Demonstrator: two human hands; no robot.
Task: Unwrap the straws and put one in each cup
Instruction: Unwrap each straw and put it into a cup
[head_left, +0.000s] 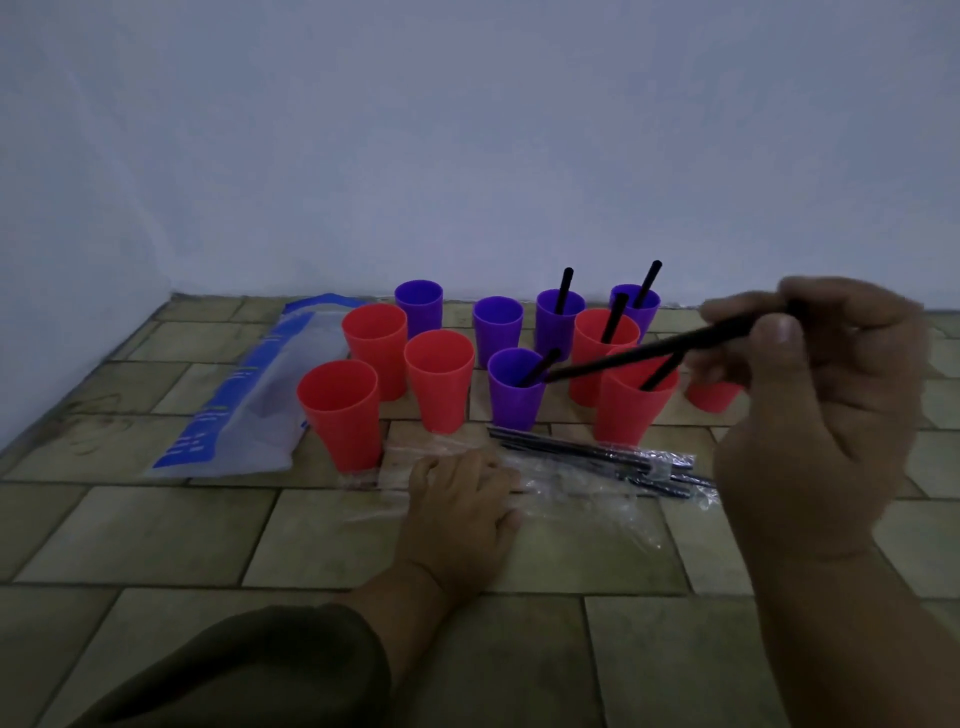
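Several red and purple cups stand on the tiled floor. My right hand (810, 395) pinches a black straw (649, 353) that slants down to the left, its tip just right of the front purple cup (514, 400), which holds a straw. Straws also stand in the two back-right purple cups (558, 322) and two red cups (631, 405). The left red cups (340, 410) and two back purple cups (418, 306) hold none. My left hand (460, 499) rests flat on the clear wrapper (571, 483), beside a bundle of black straws (597, 454).
A blue and white plastic bag (249, 405) lies left of the cups. A red cup (711, 397) is partly hidden behind my right hand. A pale wall runs close behind the cups.
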